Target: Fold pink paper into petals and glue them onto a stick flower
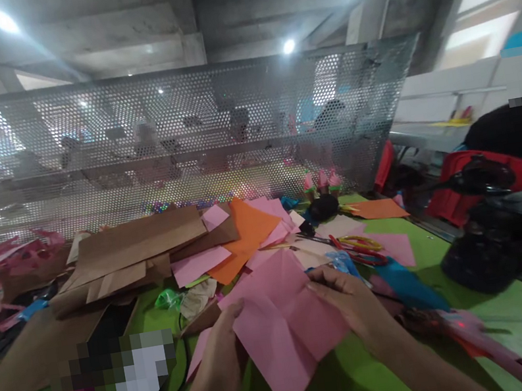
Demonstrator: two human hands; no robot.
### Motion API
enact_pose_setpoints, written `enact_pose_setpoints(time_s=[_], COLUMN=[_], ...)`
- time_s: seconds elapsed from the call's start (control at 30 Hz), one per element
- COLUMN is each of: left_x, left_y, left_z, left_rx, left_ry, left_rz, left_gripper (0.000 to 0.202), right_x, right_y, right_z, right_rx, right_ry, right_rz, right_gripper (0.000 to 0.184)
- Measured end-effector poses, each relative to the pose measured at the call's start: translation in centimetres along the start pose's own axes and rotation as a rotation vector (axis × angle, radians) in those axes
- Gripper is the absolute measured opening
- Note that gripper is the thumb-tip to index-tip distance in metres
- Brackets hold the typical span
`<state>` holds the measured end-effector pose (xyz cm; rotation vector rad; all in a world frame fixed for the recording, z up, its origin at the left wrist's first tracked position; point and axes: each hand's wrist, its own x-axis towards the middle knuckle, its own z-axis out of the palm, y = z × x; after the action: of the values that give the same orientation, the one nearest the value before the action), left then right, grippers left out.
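Note:
Both my hands hold a creased pink paper square [283, 325] just above the green table [515, 340]. My left hand [223, 362] grips its left edge, fingers curled under and thumb on top. My right hand [354, 306] pinches the right side, with fingers pressed on a folded flap. The sheet shows several fold lines and hangs tilted, one corner pointing down toward me.
Brown paper sheets [135, 250], an orange sheet [247, 234] and more pink sheets [197, 264] litter the table behind. Scissors with red and yellow handles [357, 249] lie right of the paper. A perforated metal screen [181, 135] closes the far side. A person in black sits at right [516, 139].

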<state>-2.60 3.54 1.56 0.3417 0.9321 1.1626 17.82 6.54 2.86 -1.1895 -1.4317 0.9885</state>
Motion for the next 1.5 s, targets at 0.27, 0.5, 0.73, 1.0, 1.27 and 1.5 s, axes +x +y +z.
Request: enact_pose_setpoints(time_s=[0.27,0.5,0.73,1.0,1.27,1.5], left_x=[-0.4,-0.6,-0.9,-0.5,-0.7,-1.0], left_y=[-0.2,-0.4,0.3,0.6,1.2,1.7], left_z=[-0.2,-0.4,-0.3,-0.7,-1.8,-1.7], left_rx=[0.095,0.282,0.506,0.689,0.465,0.315], left_ry=[-0.074,-0.155,-0.237,-0.147,-0.429,-0.612], left_rz=[0.079,0.136,0.098,0.177,0.110,-0.056], left_gripper=[0.023,0.028,0.021,0.019,0.056,0.075], right_x=[-0.4,-0.4,0.0,0.3,0.7,0.2], right_y=[0.1,-0.8,-1.1,-0.6,-0.6,-0.8], right_z=[0.3,0.1,-0.7,-1.0,-1.4,-1.5], right_rx=[0.220,0.294,0.384,0.433,0.454,0.446], right_ry=[0.049,-0.007,-0.120,-0.099,-0.036,-0.106], right_rz=[0.144,0.180,0.178,0.266,0.272,0.237], right_gripper=[0.028,0.029,0.035,0.015,0.017,0.012])
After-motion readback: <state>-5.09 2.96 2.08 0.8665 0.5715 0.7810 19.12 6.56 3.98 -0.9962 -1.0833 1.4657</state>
